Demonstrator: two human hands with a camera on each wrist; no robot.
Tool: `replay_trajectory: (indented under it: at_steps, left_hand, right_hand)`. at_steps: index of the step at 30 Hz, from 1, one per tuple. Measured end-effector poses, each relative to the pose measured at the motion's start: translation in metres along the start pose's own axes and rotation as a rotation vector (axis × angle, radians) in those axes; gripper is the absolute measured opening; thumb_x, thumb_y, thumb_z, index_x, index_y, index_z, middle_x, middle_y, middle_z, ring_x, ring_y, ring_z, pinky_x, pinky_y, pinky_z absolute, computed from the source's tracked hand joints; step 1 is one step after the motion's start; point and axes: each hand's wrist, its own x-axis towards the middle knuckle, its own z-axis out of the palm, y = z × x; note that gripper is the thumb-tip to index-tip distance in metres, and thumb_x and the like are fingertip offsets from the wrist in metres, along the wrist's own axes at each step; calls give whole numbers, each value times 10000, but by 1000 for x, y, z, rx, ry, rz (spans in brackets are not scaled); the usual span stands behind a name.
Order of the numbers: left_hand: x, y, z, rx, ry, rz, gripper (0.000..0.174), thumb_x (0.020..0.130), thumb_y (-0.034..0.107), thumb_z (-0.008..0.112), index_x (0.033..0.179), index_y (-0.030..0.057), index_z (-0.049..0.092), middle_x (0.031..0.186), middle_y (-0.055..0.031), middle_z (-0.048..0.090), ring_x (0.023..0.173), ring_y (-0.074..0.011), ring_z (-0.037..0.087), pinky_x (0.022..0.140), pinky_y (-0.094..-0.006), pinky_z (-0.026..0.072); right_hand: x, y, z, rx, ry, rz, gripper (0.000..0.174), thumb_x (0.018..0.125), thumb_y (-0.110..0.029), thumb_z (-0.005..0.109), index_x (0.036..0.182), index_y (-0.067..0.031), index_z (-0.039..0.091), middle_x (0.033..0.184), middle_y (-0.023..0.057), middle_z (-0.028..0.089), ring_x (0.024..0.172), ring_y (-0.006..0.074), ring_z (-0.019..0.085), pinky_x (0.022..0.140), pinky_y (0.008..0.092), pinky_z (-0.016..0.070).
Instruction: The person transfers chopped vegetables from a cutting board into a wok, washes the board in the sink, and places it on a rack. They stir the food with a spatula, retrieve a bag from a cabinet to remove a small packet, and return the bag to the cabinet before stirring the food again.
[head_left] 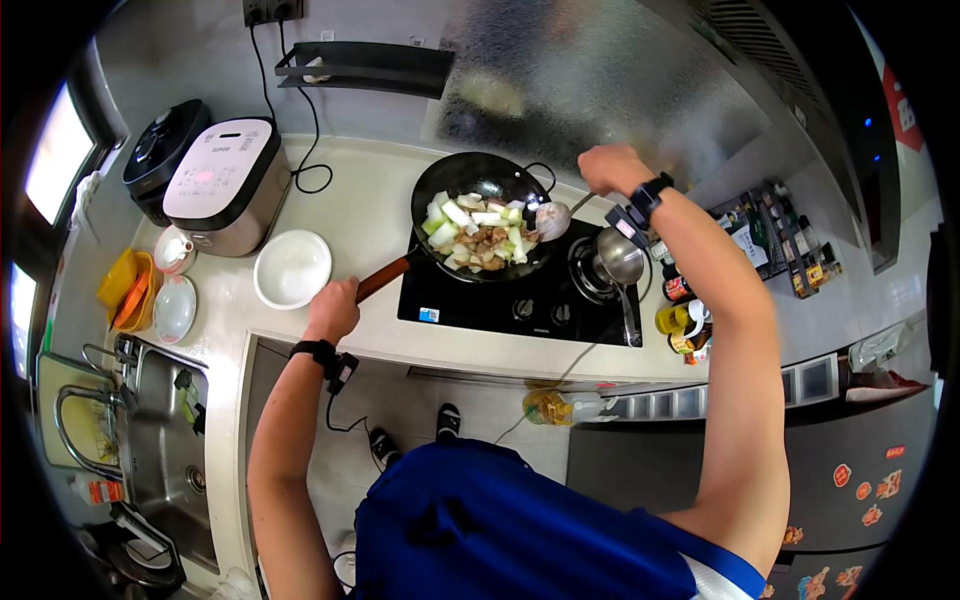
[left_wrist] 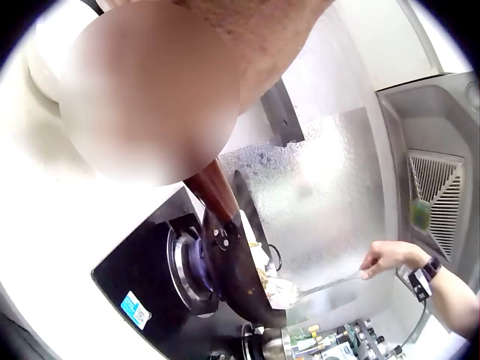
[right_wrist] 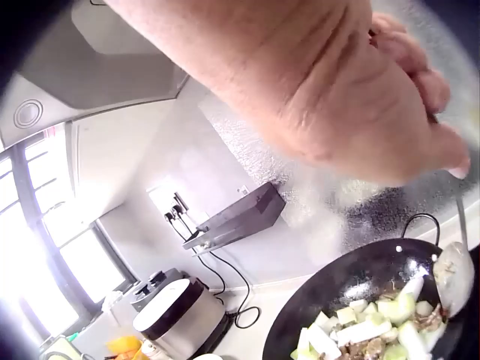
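A pale worktop (head_left: 365, 205) carried the hob (head_left: 520, 305) and wok (head_left: 487, 215), with a rice cooker (head_left: 225, 180) to the wok's left. The left hand (head_left: 333, 308) gripped the wok's handle (head_left: 385, 278) and the right hand (head_left: 612, 168) held a ladle (head_left: 553, 220) at its right rim; only the left wrist view showed the burner (left_wrist: 184, 262) beneath.

Home kitchen – hob (head_left: 470, 300) w/ wok (head_left: 490, 172), rice cooker (head_left: 222, 180), sink (head_left: 170, 440)

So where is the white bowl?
In the head view the white bowl sits on the counter, left of the wok, in front of the rice cooker and near the left hand.
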Motion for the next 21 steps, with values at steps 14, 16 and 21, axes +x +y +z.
replay_trajectory:
  at_steps: [14, 16, 21]
  left_hand:
    - [3, -4, -2, 14, -15, 23, 171, 805, 1, 593, 969, 36, 625, 886, -214, 700, 872, -430, 682, 769, -509, 562]
    - [4, -6, -1, 10, -22, 55, 184, 797, -1, 602, 976, 35, 623, 884, -214, 700, 871, -430, 682, 769, -509, 562]
    - [2, -4, -1, 20, -1, 46, 194, 791, 1, 611, 982, 36, 620, 883, -217, 698, 859, -428, 684, 760, -505, 566]
  right_hand:
    - [31, -56, 178, 1187, -181, -52, 313, 785, -188, 832, 667, 32, 643, 563, 82, 575, 458, 194, 512, 457, 383, 399]
    - [34, -75, 190, 1306, -160, -44, 305, 803, -198, 835, 685, 8, 644, 570, 63, 576, 457, 168, 500, 444, 354, 379]
    - [34, -111, 168, 1482, -127, 10, 180, 858, -188, 794, 883, -31, 710, 625, 14, 570, 489, 101, 469, 425, 305, 313]
